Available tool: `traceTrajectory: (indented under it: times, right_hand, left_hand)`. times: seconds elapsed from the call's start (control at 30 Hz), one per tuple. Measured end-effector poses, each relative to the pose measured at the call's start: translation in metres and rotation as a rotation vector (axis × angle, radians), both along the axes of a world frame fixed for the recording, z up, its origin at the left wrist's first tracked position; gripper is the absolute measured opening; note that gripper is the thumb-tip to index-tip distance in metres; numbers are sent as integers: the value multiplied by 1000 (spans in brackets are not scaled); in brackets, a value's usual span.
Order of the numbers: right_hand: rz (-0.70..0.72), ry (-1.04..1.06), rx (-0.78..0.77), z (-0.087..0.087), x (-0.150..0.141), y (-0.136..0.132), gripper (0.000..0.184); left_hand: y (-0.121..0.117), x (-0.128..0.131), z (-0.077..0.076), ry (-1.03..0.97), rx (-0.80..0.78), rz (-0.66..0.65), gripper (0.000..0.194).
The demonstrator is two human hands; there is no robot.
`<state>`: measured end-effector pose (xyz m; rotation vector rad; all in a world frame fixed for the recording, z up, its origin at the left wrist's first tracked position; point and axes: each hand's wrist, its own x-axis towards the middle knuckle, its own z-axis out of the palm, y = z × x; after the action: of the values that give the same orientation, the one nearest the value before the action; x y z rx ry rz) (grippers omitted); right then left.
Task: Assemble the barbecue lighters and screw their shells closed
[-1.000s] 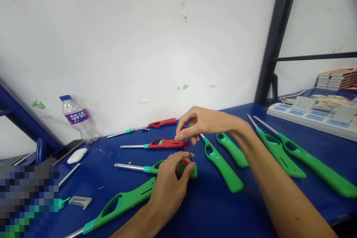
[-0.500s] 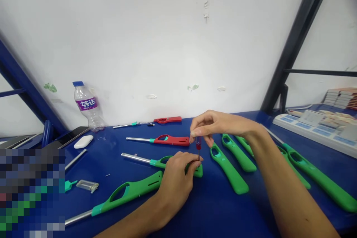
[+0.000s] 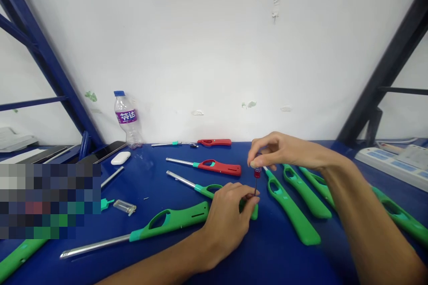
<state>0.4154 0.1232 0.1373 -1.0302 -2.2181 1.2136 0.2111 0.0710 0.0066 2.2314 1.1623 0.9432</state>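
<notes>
My right hand (image 3: 272, 149) is closed on the top of a small screwdriver (image 3: 257, 173) with a clear red handle, which stands nearly upright. Its thin shaft points down at the end of a green gas lighter (image 3: 205, 190) on the table. Over that lighter's handle lies my left hand (image 3: 227, 211), its thumb and forefinger drawn together around the screwdriver's tip. They hide the tip and any screw there. A second green lighter (image 3: 180, 218) is near my left wrist, and a red lighter (image 3: 220, 167) lies behind the left hand.
Several green lighters (image 3: 294, 209) lie at the right under my forearm. A taken-apart red lighter (image 3: 214, 142) is by the wall. On the left are a plastic bottle (image 3: 129, 118), a white case (image 3: 121, 157), a clear fuel tank (image 3: 125, 206) and a tiny screw (image 3: 146, 198). A power strip (image 3: 391, 167) stands far right.
The whole view has shifted, so the things on the table appear further right. Both hands keep their places at the lighter, with the screwdriver still upright.
</notes>
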Motion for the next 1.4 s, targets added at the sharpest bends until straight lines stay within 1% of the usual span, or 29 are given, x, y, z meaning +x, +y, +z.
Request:
traceTrajectory:
  times: [0.1,0.17,0.23,0.37,0.43,0.5,0.53,0.63,0.7,0.83,0.93,1.03,1.2,1.27,1.4]
  right_hand:
    - [79,-21,-39,-1,4,-1,37]
    - [133,-8,-71,-1,9,-2,41]
    - [153,24,-101,-1,10,-3,37]
    - [98,87,-112,-2,2,-1,28]
    - [80,71,-109,-2,-3,0,25]
    - [103,32,-118,-4,-6,0,25]
    - [131,19,-126,-5,-6,0,29]
    - [220,32,-149,-9,-2,2,49]
    - [247,62,-158,-12,0,4,53]
    - [212,110,-169,-14,-1,10,37]
    - [174,113,-193,-13,-4,10,29]
    - [173,108,-207,-10,-4,6,28]
    - [242,114,-180,-6,1,2,34]
    - [221,111,-184,-6,2,2,31]
    - [99,107,-193,-7,-1,1,28]
  left_hand:
    - [0,-1,0,-6,-1,-29,10]
    - [-1,-1,0,-12,4,-43,10]
    - [-1,-1,0,-15,7,-47,11]
    - [-1,-1,0,-11,0,-47,12]
    - [-1,-1,0,-14,-10,-41,12]
    - [-1,-1,1,-25,-24,-34,12]
    - [-1,-2,1,-31,-30,-32,12]
    - [-2,-2,2,-49,-40,-33,11]
    - [-3,-1,1,-59,-37,-31,11]
    - [-4,0,-1,-89,-14,-9,11]
    - [-4,1,-2,-126,-11,-2,10]
    - [-3,1,-2,-144,-20,-11,12]
    - [-4,0,-2,-144,-28,-31,19]
    - [-4,0,-3,-140,-34,-33,19]
    - [-4,1,-3,-137,-40,-6,13]
